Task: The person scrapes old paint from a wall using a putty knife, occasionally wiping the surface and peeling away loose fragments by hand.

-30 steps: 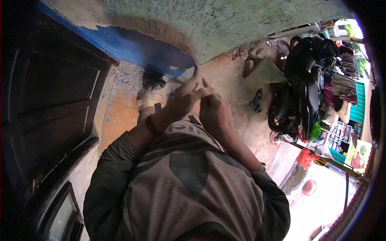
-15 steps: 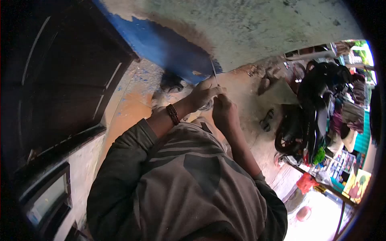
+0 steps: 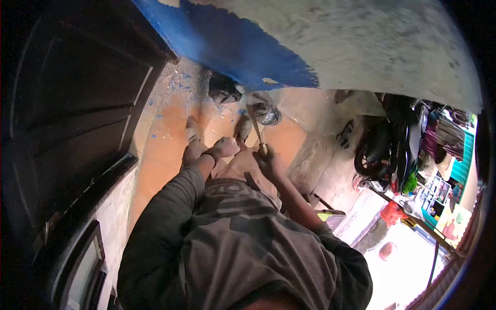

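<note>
My right hand [image 3: 269, 162] is wrapped round the pale handle of a scraper [image 3: 254, 122], whose thin metal blade points up and away from my body. Beside it, my left hand [image 3: 226, 146] is closed in a loose fist in front of my thigh, and no object shows in it. A dark bracelet [image 3: 211, 156] circles the left wrist. The scraper's blade is apart from the wall [image 3: 356, 46] in front of me. Blue paint [image 3: 232, 46] covers part of that wall, with a ragged edge against the bare grey surface.
Blue flakes lie on the orange tiled floor [image 3: 168, 150]. A black bag [image 3: 223, 88] and a crumpled dark plastic bag [image 3: 266, 112] rest near the wall's foot. A dark door [image 3: 67, 113] stands left. To the right are a sandal [image 3: 345, 134] and a parked motorcycle [image 3: 395, 147].
Both hands were together at the scraper by the wall. They have come down toward my body and parted; the left has let go, the right keeps the scraper. The view has shifted.
</note>
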The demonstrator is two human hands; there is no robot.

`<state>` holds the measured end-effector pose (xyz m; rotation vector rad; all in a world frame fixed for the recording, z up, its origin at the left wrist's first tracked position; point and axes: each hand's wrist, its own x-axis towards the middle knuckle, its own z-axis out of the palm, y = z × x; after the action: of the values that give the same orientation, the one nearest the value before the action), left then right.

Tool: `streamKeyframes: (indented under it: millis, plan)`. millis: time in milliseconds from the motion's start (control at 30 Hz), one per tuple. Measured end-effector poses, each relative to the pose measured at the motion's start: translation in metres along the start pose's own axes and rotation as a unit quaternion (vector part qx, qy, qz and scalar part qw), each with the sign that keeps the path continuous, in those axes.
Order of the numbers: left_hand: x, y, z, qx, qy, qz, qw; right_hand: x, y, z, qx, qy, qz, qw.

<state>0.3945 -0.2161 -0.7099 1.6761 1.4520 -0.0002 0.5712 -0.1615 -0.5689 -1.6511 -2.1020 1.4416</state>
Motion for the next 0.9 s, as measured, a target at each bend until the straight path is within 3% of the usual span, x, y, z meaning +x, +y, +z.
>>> streamKeyframes:
  millis: [67, 133, 167, 233, 267, 333, 367, 400, 467, 600, 667, 700, 733, 800, 833, 900]
  plan:
    - [-0.024, -0.011, 0.025, 0.014, -0.074, -0.002, 0.997, -0.005, 0.033, 0.053, 0.001, -0.057, 0.061, 0.997]
    - [-0.052, -0.015, 0.032, -0.07, -0.215, -0.088, 0.97, -0.016, 0.027, 0.078, 0.004, -0.114, 0.047, 0.992]
    - [-0.067, -0.015, 0.031, -0.076, -0.228, -0.086, 0.967, -0.025, 0.034, 0.092, 0.006, -0.119, 0.061, 0.991]
    - [-0.09, -0.01, 0.011, -0.131, -0.316, -0.139, 0.929, -0.042, 0.058, 0.116, -0.153, -0.186, 0.012, 0.97]
    - [-0.099, -0.011, 0.008, -0.128, -0.327, -0.133, 0.927, -0.055, 0.068, 0.125, -0.149, -0.184, 0.024, 0.971]
    - [-0.117, -0.018, 0.005, -0.111, -0.328, -0.041, 0.937, -0.077, 0.078, 0.136, -0.161, -0.185, 0.011, 0.969]
    - [-0.117, -0.039, 0.056, -0.07, -0.313, -0.072, 0.944, -0.079, 0.067, 0.134, -0.167, -0.194, 0.046, 0.966]
    - [-0.133, -0.038, 0.036, 0.027, -0.204, 0.032, 0.978, -0.082, 0.068, 0.136, -0.164, -0.192, 0.051, 0.966]
    - [-0.137, -0.049, 0.049, 0.018, -0.258, 0.065, 0.964, -0.088, 0.073, 0.142, -0.146, -0.192, 0.114, 0.964]
    - [-0.142, -0.048, 0.062, -0.029, -0.383, 0.129, 0.914, -0.095, 0.062, 0.127, -0.093, -0.212, 0.108, 0.967]
    - [-0.165, -0.023, 0.027, -0.144, -0.268, -0.054, 0.951, -0.104, 0.052, 0.113, -0.057, -0.209, 0.191, 0.957]
    - [-0.173, -0.026, 0.029, -0.112, -0.231, 0.025, 0.966, -0.106, 0.056, 0.109, -0.012, -0.199, 0.181, 0.963]
    - [-0.177, -0.023, 0.023, -0.11, -0.233, 0.022, 0.966, -0.102, 0.05, 0.099, -0.008, -0.201, 0.181, 0.963]
    - [-0.186, -0.012, 0.012, -0.062, -0.153, 0.148, 0.975, -0.097, 0.03, 0.076, -0.003, -0.259, 0.222, 0.94]
    - [-0.19, -0.009, 0.021, -0.069, -0.118, 0.146, 0.98, -0.099, 0.024, 0.07, 0.031, -0.254, 0.235, 0.938]
    - [-0.195, -0.005, 0.02, -0.085, -0.164, 0.157, 0.97, -0.112, 0.03, 0.069, 0.019, -0.261, 0.239, 0.935]
